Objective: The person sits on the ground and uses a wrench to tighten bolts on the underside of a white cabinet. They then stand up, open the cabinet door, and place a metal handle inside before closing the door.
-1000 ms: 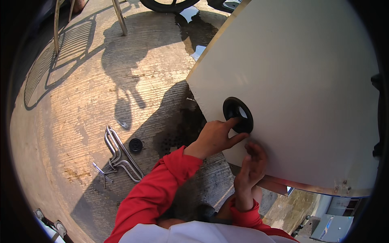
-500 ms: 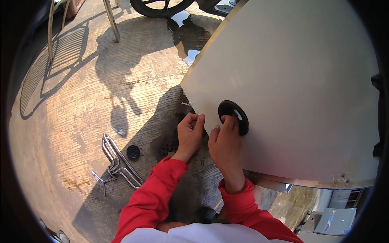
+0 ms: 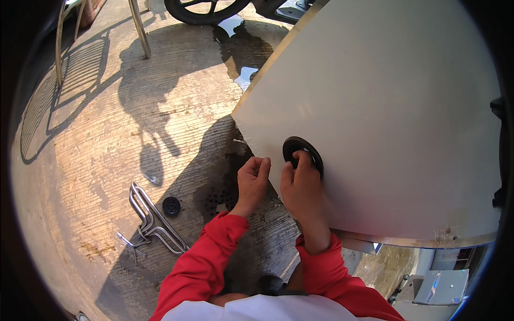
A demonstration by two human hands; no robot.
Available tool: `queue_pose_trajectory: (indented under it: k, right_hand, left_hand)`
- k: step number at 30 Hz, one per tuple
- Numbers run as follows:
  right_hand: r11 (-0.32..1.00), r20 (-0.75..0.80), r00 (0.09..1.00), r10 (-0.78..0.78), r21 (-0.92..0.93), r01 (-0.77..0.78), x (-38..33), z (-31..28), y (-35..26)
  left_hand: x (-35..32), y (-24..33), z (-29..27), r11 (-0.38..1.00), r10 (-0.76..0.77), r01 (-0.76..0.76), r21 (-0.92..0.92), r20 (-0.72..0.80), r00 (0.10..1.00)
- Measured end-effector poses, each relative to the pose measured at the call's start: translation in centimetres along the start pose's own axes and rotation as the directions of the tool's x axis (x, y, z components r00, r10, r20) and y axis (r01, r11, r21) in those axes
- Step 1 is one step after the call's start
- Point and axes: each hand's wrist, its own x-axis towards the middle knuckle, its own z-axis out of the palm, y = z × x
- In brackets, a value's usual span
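Observation:
A large pale panel (image 3: 385, 117) with a yellowish edge fills the right side in front of me. Against its left part sits a black round ring (image 3: 292, 143), tilted slightly. The fingers of my right hand (image 3: 305, 195) curl into the ring's opening, the thumb at its left side; the fingertips are partly hidden. Beside the panel's left corner, apart from the ring, my left hand (image 3: 251, 187) is closed with thumb pressed to the curled fingers. Whatever it may hold is hidden.
Bent metal tubing (image 3: 152, 219) and a small black disc (image 3: 171, 206) lie on the rough floor (image 3: 91, 203) to the left. A wheel (image 3: 206, 15) and metal legs (image 3: 140, 32) stand at the far side. A wet patch (image 3: 249, 53) lies near the panel's edge.
The view has shifted slightly, so the floor things appear a little further left and lower. My right hand stays at the ring, its wrist turned somewhat; my left hand remains closed.

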Motion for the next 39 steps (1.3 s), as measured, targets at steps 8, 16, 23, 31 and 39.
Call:
queue_pose_trajectory:
  k: [8, 16, 23, 31, 39]
  right_hand:
    - [0.995, 0.053, 0.997, 0.057, 0.08, -0.061, 0.7, -0.4, 0.2]
    - [0.99, 0.06, 0.998, 0.022, 0.141, -0.03, 0.5, -0.6, 0.6]
    - [0.997, 0.169, 0.986, -0.009, 0.071, -0.003, -1.6, 1.5, -1.0]
    - [0.924, -0.173, 0.965, -0.196, 0.297, 0.241, -7.9, 2.2, 0.2]
    - [0.545, 0.579, 0.767, -0.276, 0.752, -0.372, -9.6, 9.1, 1.8]
  left_hand:
    - [0.9, 2.0, 2.3, 0.97, -0.034, 0.017, 0.243, 0.065, 0.997]
    - [1.2, 2.8, 2.9, 0.937, -0.028, -0.008, 0.349, 0.097, 0.995]
    - [-1.5, 1.3, -1.0, 0.969, 0.105, -0.147, 0.201, 0.207, 0.973]
    - [-5.7, 3.3, -7.1, 0.977, -0.008, -0.019, 0.213, 0.128, 0.992]
    - [-13.1, 1.8, -13.9, 0.962, -0.244, 0.247, 0.117, -0.038, 0.969]
